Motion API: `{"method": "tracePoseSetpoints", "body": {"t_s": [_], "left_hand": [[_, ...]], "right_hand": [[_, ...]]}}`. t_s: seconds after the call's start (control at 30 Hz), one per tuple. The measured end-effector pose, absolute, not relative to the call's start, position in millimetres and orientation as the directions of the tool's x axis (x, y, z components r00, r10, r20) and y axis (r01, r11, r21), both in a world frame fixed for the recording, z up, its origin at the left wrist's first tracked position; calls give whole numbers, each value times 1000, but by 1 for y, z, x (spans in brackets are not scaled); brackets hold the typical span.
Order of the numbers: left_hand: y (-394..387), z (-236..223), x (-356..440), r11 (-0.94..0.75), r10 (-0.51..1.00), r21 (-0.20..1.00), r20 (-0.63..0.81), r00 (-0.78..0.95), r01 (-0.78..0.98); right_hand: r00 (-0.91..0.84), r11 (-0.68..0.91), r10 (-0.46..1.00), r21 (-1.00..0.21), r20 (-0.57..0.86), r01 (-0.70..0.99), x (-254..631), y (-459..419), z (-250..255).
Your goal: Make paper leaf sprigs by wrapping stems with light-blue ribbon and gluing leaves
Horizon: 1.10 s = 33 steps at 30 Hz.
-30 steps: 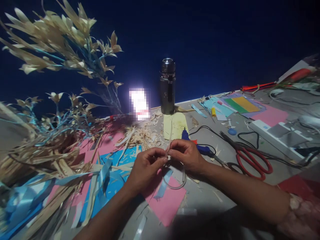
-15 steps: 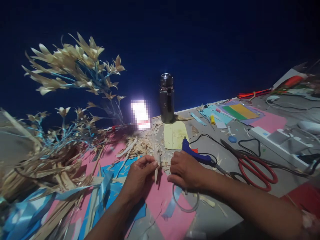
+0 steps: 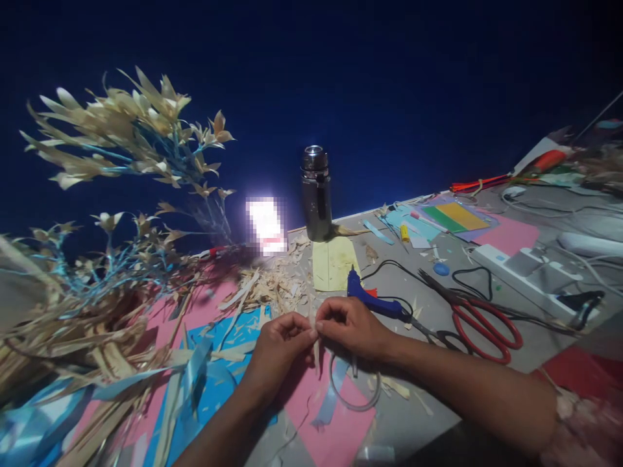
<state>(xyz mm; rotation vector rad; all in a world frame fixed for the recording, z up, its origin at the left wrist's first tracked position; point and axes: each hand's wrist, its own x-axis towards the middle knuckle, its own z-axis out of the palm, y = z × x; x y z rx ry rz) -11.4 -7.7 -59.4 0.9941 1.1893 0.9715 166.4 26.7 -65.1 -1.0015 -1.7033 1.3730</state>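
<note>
My left hand [image 3: 280, 347] and my right hand [image 3: 350, 327] meet fingertip to fingertip over a pink sheet [image 3: 331, 415]. Both pinch a thin pale strip [image 3: 315, 340] that hangs down between them. A clear tape ring [image 3: 353, 389] lies on the sheet just under my right hand. A blue glue gun [image 3: 372, 299] rests on the table right behind my right hand, its cord trailing away.
Red-handled scissors [image 3: 479, 324] lie to the right. A metal flask [image 3: 315, 193] stands at the back by a yellow sheet [image 3: 333, 263]. Heaps of pale and blue leaf strips [image 3: 97, 311] fill the left. Coloured papers [image 3: 452, 217] and a power strip [image 3: 530, 275] sit at the right.
My right hand rose from the tape ring and came back to my left hand, joining its pinch on the pale strip. The view shifted slightly.
</note>
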Motion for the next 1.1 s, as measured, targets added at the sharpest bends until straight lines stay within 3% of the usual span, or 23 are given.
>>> {"method": "tracePoseSetpoints", "body": {"t_s": [0.3, 0.5, 0.83, 0.97, 1.1], "left_hand": [[-10, -51, -11, 226, 963, 973, -229, 144, 38], [-10, -49, -12, 173, 979, 982, -180, 100, 77], [-10, -53, -12, 159, 982, 980, -170, 78, 123], [-15, -47, -11, 200, 955, 976, -173, 241, -90], [-30, -16, -27, 255, 926, 890, -112, 362, -378]], "right_hand": [[-445, 118, 895, -970, 12, 212, 167, 23, -60], [-433, 340, 886, -865, 163, 370, 166, 20, -61], [-454, 504, 843, -717, 288, 481, 165, 20, -70], [-413, 515, 852, -662, 323, 545, 167, 25, -73], [-341, 472, 880, -674, 330, 568, 172, 31, -70]]}}
